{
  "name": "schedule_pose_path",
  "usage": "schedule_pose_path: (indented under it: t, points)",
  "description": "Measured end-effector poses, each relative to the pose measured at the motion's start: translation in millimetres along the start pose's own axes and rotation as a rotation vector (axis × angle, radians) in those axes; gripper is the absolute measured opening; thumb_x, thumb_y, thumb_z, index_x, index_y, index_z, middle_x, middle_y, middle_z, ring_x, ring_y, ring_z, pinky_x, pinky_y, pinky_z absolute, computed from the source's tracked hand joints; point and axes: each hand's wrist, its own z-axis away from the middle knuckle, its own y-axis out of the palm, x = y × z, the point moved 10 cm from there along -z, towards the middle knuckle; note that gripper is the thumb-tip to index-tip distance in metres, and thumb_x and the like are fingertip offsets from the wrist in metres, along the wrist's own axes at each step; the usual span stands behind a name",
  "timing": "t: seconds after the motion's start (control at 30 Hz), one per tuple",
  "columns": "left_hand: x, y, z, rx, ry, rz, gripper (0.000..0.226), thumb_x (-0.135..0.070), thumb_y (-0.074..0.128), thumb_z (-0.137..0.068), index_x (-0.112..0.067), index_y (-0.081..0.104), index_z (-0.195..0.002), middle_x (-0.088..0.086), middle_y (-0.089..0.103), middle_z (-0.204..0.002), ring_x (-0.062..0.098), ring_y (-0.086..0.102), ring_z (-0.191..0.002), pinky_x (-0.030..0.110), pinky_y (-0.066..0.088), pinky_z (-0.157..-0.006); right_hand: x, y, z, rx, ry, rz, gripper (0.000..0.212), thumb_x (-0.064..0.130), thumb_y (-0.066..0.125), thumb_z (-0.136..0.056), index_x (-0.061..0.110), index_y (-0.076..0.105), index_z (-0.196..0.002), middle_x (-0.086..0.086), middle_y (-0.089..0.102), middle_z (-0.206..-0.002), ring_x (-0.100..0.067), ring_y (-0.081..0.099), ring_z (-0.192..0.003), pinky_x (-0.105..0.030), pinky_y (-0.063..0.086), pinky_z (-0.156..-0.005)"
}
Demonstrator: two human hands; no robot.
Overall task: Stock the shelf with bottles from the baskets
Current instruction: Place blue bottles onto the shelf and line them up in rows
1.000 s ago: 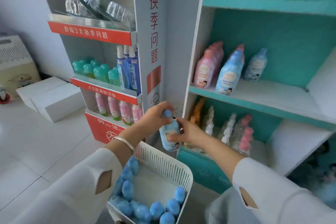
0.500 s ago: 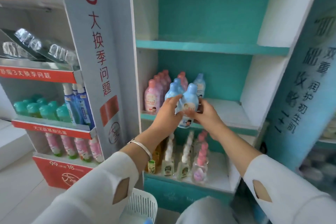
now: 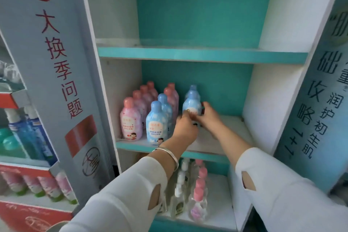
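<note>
A light-blue bottle [image 3: 191, 105] with a blue cap stands on the middle teal shelf [image 3: 212, 153], in front of another blue bottle. My left hand [image 3: 185, 128] and my right hand [image 3: 208, 116] both hold its lower part, the left from the left side, the right from the right with fingers round the body. To the left stand two more blue bottles [image 3: 156, 124] and rows of pink bottles [image 3: 130, 120]. The basket is out of view.
The right half of the middle shelf is bare. The shelf above [image 3: 201, 54] holds nothing in view. The lower shelf holds clear bottles with pink caps [image 3: 198, 194]. A neighbouring rack on the left [image 3: 28, 137] carries blue, green and pink bottles.
Both hands carried the blue bottle up from the basket and further back onto the middle shelf, where it now stands in the third row. The camera tilted up and the basket left view.
</note>
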Motion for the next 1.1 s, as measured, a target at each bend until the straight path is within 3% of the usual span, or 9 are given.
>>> schedule_pose_path:
  t: [0.13, 0.3, 0.5, 0.63, 0.73, 0.8, 0.83, 0.97, 1.1]
  points:
    - [8, 13, -26, 0.000, -0.036, 0.027, 0.061, -0.007, 0.046, -0.091, -0.013, 0.020, -0.146, 0.015, 0.035, -0.143, 0.031, 0.042, -0.127, 0.038, 0.037, -0.105, -12, 7, -24, 0.028, 0.005, -0.023, 0.028, 0.022, 0.074, -0.079, 0.019, 0.050, -0.093, -0.011, 0.062, -0.100, -0.033, 0.062, -0.102, -0.051, 0.050, -0.090]
    - [19, 21, -35, 0.005, -0.051, 0.009, 0.078, -0.009, 0.048, -0.090, -0.018, -0.001, -0.150, 0.015, 0.021, -0.151, 0.031, 0.031, -0.136, 0.042, 0.029, -0.113, -10, 15, -32, 0.092, -0.044, -0.134, 0.035, 0.016, 0.072, -0.082, 0.025, 0.047, -0.105, -0.007, 0.062, -0.107, -0.024, 0.059, -0.103, -0.047, 0.049, -0.095]
    - [11, 5, -18, -0.037, -0.012, 0.024, 0.060, -0.006, 0.049, -0.085, -0.016, 0.028, -0.141, 0.018, 0.049, -0.128, 0.035, 0.049, -0.119, 0.045, 0.042, -0.101, -2, 8, -15, 0.035, -0.015, -0.043, 0.050, 0.018, 0.070, -0.083, 0.008, 0.048, -0.127, -0.008, 0.060, -0.117, -0.025, 0.057, -0.111, -0.034, 0.046, -0.093]
    - [-3, -14, 13, -0.062, 0.057, 0.023, 0.054, -0.005, 0.047, -0.089, -0.015, 0.035, -0.141, 0.012, 0.051, -0.131, 0.029, 0.051, -0.120, 0.031, 0.041, -0.097, 13, -9, 13, -0.057, -0.054, 0.117, 0.049, 0.016, 0.066, -0.087, 0.004, 0.048, -0.131, -0.014, 0.058, -0.124, -0.028, 0.055, -0.115, -0.025, 0.039, -0.083]
    - [-9, -30, 44, -0.081, 0.114, 0.017, 0.044, -0.004, 0.047, -0.089, -0.011, 0.046, -0.133, 0.011, 0.058, -0.126, 0.026, 0.055, -0.115, 0.026, 0.041, -0.092, 20, -8, 38, -0.067, -0.055, 0.098, 0.028, 0.017, 0.064, -0.089, 0.008, 0.060, -0.114, -0.004, 0.063, -0.097, -0.019, 0.059, -0.092, -0.026, 0.042, -0.079]
    - [-7, -44, 65, -0.103, 0.139, 0.010, 0.036, -0.004, 0.048, -0.090, -0.009, 0.052, -0.125, 0.010, 0.061, -0.118, 0.026, 0.057, -0.108, 0.026, 0.042, -0.087, 28, 3, 58, -0.023, -0.084, 0.049, 0.004, 0.013, 0.060, -0.090, 0.015, 0.064, -0.091, 0.004, 0.060, -0.074, -0.016, 0.056, -0.071, -0.026, 0.043, -0.066]
    - [-2, -52, 74, -0.116, 0.135, 0.005, 0.033, -0.005, 0.047, -0.091, -0.009, 0.054, -0.122, 0.010, 0.062, -0.115, 0.025, 0.058, -0.104, 0.025, 0.042, -0.084, 35, 11, 70, 0.006, -0.109, 0.034, 0.011, 0.011, 0.058, -0.091, 0.018, 0.062, -0.083, 0.006, 0.058, -0.067, -0.013, 0.054, -0.062, -0.024, 0.042, -0.059]
    - [35, -89, 112, -0.184, 0.076, -0.057, 0.026, -0.009, 0.048, -0.091, -0.011, 0.058, -0.116, 0.010, 0.065, -0.109, 0.022, 0.059, -0.095, 0.021, 0.040, -0.075, 54, 55, 113, 0.149, -0.146, 0.011, 0.006, 0.012, 0.055, -0.093, 0.010, 0.061, -0.093, 0.001, 0.057, -0.065, -0.002, 0.053, -0.049, -0.008, 0.037, -0.043]
    - [90, -127, 147, -0.223, -0.035, -0.098, 0.025, -0.011, 0.050, -0.091, -0.012, 0.059, -0.115, 0.007, 0.064, -0.107, 0.023, 0.061, -0.098, 0.025, 0.048, -0.082, 59, 118, 147, 0.357, -0.134, 0.092, 0.009, 0.017, 0.055, -0.094, 0.013, 0.061, -0.099, -0.002, 0.063, -0.077, -0.011, 0.061, -0.064, -0.019, 0.047, -0.056]
